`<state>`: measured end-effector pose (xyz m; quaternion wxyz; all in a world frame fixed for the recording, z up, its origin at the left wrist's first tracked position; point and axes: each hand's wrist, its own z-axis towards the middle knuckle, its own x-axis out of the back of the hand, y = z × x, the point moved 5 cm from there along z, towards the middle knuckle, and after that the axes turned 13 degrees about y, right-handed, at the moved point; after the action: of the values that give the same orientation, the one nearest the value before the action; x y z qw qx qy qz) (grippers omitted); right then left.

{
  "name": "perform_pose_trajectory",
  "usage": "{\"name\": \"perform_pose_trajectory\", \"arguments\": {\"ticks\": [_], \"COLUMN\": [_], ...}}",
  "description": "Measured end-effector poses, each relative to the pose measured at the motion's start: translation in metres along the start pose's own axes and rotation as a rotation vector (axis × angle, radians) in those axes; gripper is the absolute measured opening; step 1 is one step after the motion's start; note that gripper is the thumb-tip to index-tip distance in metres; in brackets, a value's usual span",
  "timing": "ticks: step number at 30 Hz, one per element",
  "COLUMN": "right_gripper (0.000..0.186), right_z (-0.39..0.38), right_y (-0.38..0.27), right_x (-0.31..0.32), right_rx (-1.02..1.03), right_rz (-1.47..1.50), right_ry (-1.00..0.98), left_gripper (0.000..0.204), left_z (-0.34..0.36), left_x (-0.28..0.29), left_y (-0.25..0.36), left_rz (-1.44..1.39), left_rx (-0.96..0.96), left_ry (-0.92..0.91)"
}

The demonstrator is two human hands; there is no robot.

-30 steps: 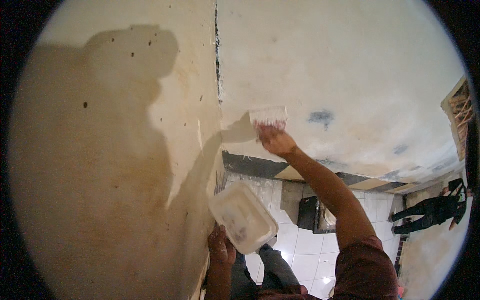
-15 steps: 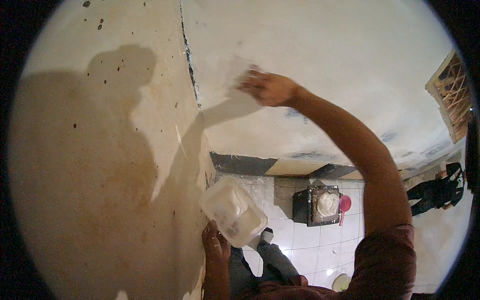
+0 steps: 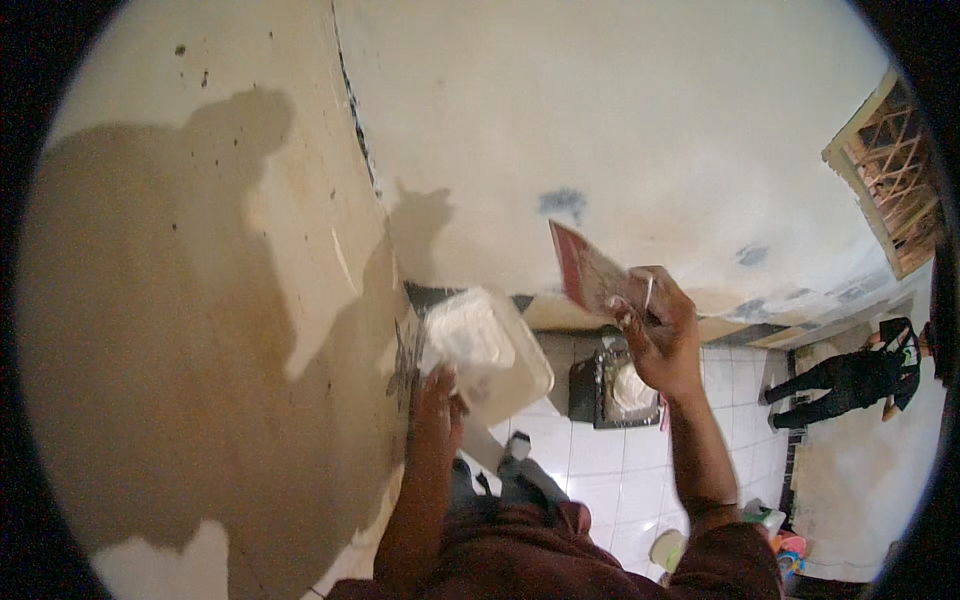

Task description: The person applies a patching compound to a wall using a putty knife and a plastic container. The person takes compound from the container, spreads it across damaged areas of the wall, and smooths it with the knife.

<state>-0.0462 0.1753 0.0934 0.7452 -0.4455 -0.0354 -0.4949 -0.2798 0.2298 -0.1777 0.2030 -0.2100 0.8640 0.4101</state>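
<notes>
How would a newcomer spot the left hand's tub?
Follow the dark crack where two walls meet down to the left hand. It grips a rectangular tub with rounded corners. Unlike the dark box on the tiled floor, it is pale and held up.

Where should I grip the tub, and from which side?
Take the tub by its near-left rim, probably coming from the near left, where the left hand holds it: the raised wall gives an edge to pinch, while white paste covers part of the inside.
</notes>
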Motion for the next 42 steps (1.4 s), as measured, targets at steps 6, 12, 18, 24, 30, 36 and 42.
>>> {"name": "perform_pose_trajectory", "arguments": {"ticks": [6,12,18,24,30,36,42], "right_gripper": [0.018,0.017,0.019,0.019,0.02,0.018,0.018], "right_z": [-0.037,-0.041,-0.038,-0.034,-0.039,-0.039,-0.044], "right_y": [0.014,0.031,0.041,0.046,0.049,0.059,0.074], "right_x": [-0.022,-0.037,-0.034,-0.035,-0.035,-0.042,-0.049], "right_rx": [-0.433,-0.447,-0.451,-0.413,-0.428,-0.408,-0.449], "right_rz": [0.018,-0.128,-0.116,-0.148,-0.039,-0.07,0.048], "right_ry": [-0.113,-0.206,-0.233,-0.196,-0.148,-0.157,-0.171], "left_gripper": [0.038,0.036,0.035,0.035,0.031,0.031,0.034], "left_z": [-0.035,-0.038,-0.034,-0.034,-0.025,-0.02,-0.02], "left_x": [-0.076,-0.087,-0.092,-0.102,-0.099,-0.104,-0.109], "left_y": [0.023,0.026,0.026,0.032,0.026,0.024,0.026], "left_rz": [0.145,0.063,0.077,0.092,0.106,0.129,0.226], "left_rx": [-0.077,0.071,-0.043,-0.092,0.001,-0.001,-0.037], "left_ry": [-0.197,-0.221,-0.284,-0.318,-0.234,-0.186,-0.19]}}
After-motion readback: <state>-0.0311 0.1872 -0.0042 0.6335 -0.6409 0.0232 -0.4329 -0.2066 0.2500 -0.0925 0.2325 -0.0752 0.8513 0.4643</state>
